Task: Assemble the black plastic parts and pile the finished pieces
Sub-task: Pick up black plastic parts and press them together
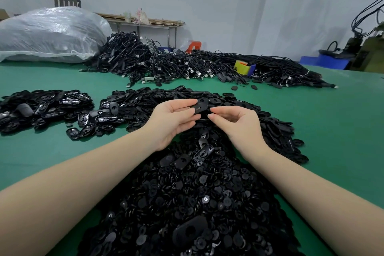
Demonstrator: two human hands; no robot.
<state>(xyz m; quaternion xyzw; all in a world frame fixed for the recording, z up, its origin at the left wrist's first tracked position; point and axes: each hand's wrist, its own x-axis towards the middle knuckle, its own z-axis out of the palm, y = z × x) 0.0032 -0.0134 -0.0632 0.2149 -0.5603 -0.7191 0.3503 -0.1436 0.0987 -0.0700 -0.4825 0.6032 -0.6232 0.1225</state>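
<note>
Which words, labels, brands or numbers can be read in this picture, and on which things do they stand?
No text can be read anywhere.
Black oval part, held by left hand and right hand: no marking visible.
Yellow box on the cables: no readable print.
Clear plastic sack: no label shows.
Bags on the far shelf: too small and blurred to read.

Clear plastic sack (49,33) far left; cable heap (187,64) beside it; yellow box (242,67).

Two hands (174,118); three heaps of black plastic parts (187,193); one cable pile (187,64); one plastic sack (52,33).
</note>
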